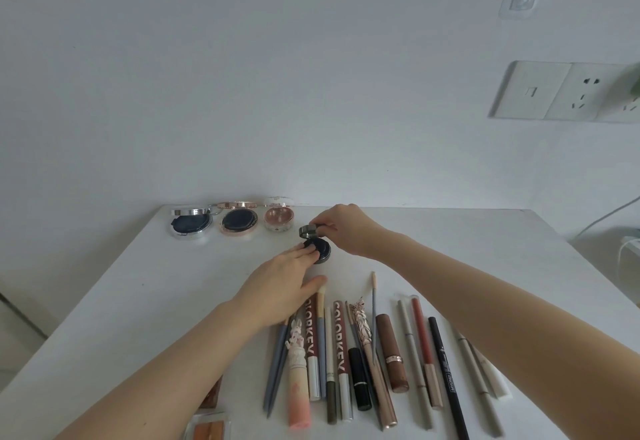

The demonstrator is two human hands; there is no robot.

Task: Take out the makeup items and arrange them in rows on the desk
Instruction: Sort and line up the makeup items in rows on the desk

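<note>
Where the white bench [138, 301] is nearest, pencils, brushes and lipsticks [363, 363] lie in a row. Beyond them the left hand [284, 280] presses straight fingers on a dark round compact [320, 251], whose lid [308, 231] the right hand [346, 228] pinches. Farthest, three open compacts [235, 221] line the wall edge.
</note>
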